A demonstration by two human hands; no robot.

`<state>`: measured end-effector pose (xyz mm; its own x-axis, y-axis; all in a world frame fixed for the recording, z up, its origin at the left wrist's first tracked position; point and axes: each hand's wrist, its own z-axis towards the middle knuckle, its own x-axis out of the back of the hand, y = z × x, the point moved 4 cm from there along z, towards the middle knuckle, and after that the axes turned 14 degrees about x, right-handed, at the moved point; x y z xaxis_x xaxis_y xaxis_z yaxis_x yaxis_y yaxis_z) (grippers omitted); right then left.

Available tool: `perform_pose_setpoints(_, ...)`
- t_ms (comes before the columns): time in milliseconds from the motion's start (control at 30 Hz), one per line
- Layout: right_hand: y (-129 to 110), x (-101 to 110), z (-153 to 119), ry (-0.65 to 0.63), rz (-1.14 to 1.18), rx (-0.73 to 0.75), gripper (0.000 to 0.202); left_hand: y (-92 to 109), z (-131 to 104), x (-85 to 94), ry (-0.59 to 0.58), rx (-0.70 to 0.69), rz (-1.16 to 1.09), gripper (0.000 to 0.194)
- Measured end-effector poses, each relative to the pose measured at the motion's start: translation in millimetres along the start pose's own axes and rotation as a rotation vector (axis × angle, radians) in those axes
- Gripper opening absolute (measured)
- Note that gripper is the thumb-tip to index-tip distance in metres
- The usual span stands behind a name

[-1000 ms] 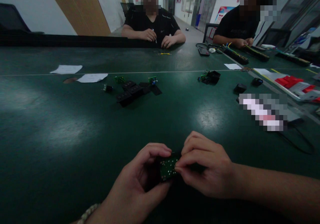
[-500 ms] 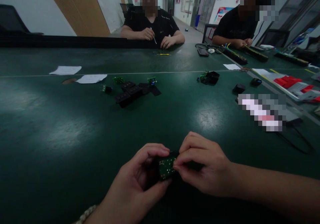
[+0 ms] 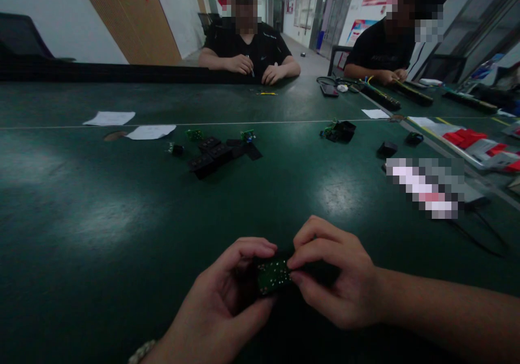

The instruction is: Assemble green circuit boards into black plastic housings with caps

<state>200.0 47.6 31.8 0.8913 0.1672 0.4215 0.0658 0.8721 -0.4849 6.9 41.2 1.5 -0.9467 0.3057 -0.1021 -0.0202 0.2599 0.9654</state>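
A small green circuit board (image 3: 273, 276), dotted with bright solder points, lies face up between my two hands above the near part of the table. My left hand (image 3: 227, 293) curls around it, fingers at its far edge and thumb at its near edge. Dark material, perhaps a black housing, shows around the board; its shape is lost in shadow. From the right, my right hand (image 3: 337, 274) is closed in a pinch, with index finger and thumb at the board's right edge. Whether a small part sits between those fingertips is hidden.
Black plastic cases (image 3: 213, 155) and small green boards (image 3: 195, 135) lie farther back on the green table (image 3: 122, 207). Paper sheets (image 3: 150, 131) are at left. A cable (image 3: 479, 239) curves at right. Two people sit across, one holding a thin tool (image 3: 252, 70).
My right fingertips have shifted slightly right along the board, so more of its surface shows. My left hand keeps its hold. The whole view has tipped up a little.
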Motion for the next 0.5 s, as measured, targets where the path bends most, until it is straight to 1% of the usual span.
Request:
perform_pose_setpoints(100,-0.1,-3.8,0.8,-0.031,-0.04,0.003,0.012,0.4,0.6,1.6,0.008,-0.001,0.017,0.051)
perform_pose_setpoints(200,0.3,-5.0,0.8,-0.039,-0.045,-0.016,0.012,-2.6,0.7,1.6,0.001,0.014,0.008,0.05)
perform_pose_setpoints(300,1.5,-4.1,-0.5,-0.026,-0.01,-0.051,0.014,-7.1,-0.3,-1.0,-0.015,0.076,-0.062,0.048)
perform_pose_setpoints(400,2.3,-1.9,-1.6,0.009,0.056,-0.068,0.026,-8.7,-1.5,-2.2,-0.007,0.129,-0.149,0.043)
perform_pose_setpoints(500,3.3,-0.7,-1.8,0.017,0.089,-0.08,0.042,-8.2,-1.2,-0.4,-0.021,0.121,-0.189,0.04)
